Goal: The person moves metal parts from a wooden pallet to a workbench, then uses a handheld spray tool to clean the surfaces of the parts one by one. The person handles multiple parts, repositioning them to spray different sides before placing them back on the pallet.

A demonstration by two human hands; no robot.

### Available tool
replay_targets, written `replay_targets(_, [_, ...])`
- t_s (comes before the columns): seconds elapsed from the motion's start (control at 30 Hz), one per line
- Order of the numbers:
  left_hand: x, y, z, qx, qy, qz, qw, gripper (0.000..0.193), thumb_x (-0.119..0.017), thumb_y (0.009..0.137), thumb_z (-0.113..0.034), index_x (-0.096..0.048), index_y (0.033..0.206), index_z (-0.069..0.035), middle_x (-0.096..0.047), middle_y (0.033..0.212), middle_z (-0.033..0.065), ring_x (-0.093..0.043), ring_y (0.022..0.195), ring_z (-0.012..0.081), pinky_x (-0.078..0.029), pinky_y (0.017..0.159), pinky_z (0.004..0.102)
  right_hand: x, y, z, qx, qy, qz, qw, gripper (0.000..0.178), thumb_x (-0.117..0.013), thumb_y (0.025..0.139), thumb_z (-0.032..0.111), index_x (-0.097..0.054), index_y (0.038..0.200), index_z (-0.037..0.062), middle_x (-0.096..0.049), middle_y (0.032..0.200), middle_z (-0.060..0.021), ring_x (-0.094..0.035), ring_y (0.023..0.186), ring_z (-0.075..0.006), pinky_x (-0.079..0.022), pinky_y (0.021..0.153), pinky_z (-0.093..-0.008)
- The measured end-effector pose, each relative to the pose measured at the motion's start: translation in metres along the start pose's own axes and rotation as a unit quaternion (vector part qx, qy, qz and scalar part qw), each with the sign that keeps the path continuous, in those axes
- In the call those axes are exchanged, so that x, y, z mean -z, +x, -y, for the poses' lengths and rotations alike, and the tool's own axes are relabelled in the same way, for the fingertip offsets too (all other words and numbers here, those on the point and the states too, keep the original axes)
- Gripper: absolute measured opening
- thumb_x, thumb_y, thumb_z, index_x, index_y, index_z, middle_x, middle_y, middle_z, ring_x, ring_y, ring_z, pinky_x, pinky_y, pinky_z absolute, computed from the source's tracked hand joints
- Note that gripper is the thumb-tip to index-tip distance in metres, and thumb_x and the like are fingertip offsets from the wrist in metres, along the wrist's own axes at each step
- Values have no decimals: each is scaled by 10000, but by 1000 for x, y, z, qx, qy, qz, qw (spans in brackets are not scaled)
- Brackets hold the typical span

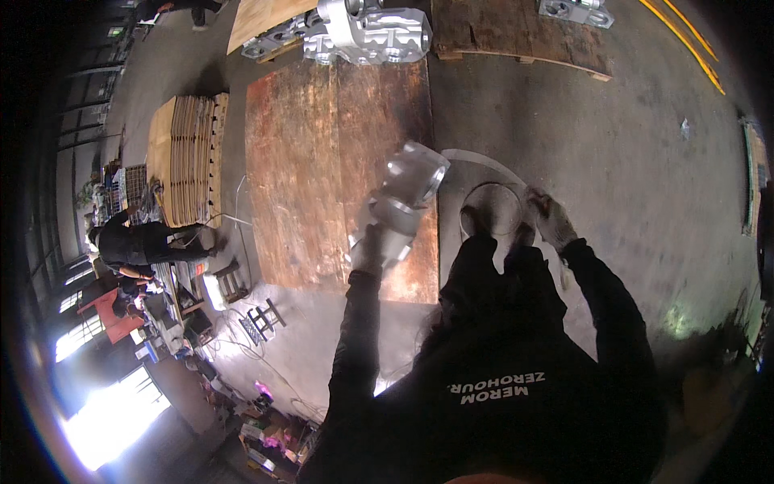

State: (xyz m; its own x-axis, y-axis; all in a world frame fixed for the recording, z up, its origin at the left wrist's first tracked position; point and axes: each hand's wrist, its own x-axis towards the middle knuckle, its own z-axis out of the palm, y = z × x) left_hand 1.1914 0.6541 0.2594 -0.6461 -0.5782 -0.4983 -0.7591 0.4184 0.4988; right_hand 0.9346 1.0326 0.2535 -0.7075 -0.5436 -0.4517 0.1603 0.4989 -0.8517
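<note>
In the head view my gloved left hand (368, 252) grips the near end of a silvery metal casting (413, 179), which is smeared by motion. The casting slants over the right part of a worn, reddish-brown wooden board (306, 177). I cannot tell whether it touches the board. My gloved right hand (551, 221) is off to the right, its fingers curled at the end of a pale curved strip (488, 161). That strip arcs from near the casting to this hand, and a pale length shows below it. Its exact kind is blurred.
Beyond the board sit several more castings (367, 36). A dark wooden pallet (516, 36) lies at the far right. My feet are by a round disc or lid (493, 208) on the floor. To the left are stacked wooden panels (189, 161), a small black rack (262, 321) and another person (145, 242).
</note>
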Motion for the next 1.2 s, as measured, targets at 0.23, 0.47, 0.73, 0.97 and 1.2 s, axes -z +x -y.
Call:
replay_targets(0.23, [-9, -16, 72, 72, -405, 14, 911, 337, -547, 887, -165, -672, 1128, 35, -687, 1097, 107, -622, 1027, 188, -477, 921, 325, 7, -28, -15, -27, 31, 33, 999, 445, -532, 987, 391, -570, 1201, 3, -621, 1007, -128, -590, 924, -207, -464, 803, -335])
replay_targets(0.47, [-4, -30, 42, -75, -129, -57, 987, 780, -674, 834, -363, -329, 1452, -35, -445, 1393, 178, -441, 1280, 286, -320, 1077, 437, -17, -30, -31, -78, 2, 116, 990, 554, -546, 943, 534, -628, 1105, 11, -614, 672, -80, -603, 589, -178, -480, 527, -328])
replay_targets(0.73, [-9, -51, -32, 86, 433, 29, 897, 1477, -787, 488, -743, 23, 1551, -115, 5, 1588, 249, -32, 1452, 468, -114, 1157, 586, -47, -51, -27, -144, 100, 218, 960, 393, -519, 979, 471, -635, 1048, 101, -552, 706, 48, -464, 473, -81, -387, 434, -280])
replay_targets(0.97, [-13, -48, -39, 100, 489, 29, 866, 1483, -776, 500, -747, 72, 1546, -127, 13, 1589, 254, -31, 1457, 457, -92, 1159, 582, -75, -46, -43, -55, 108, 170, 978, 490, -495, 950, 580, -619, 937, 105, -513, 614, 21, -461, 485, -88, -351, 432, -281])
replay_targets(1.2, [-16, -46, -50, 70, 480, 34, 874, 1437, -795, 509, -699, 27, 1537, -123, -59, 1576, 242, -64, 1448, 446, -106, 1159, 564, -80, -46, -70, 1, 42, 121, 992, 514, -498, 928, 626, -610, 942, 124, -503, 582, 19, -407, 411, -86, -306, 371, -290])
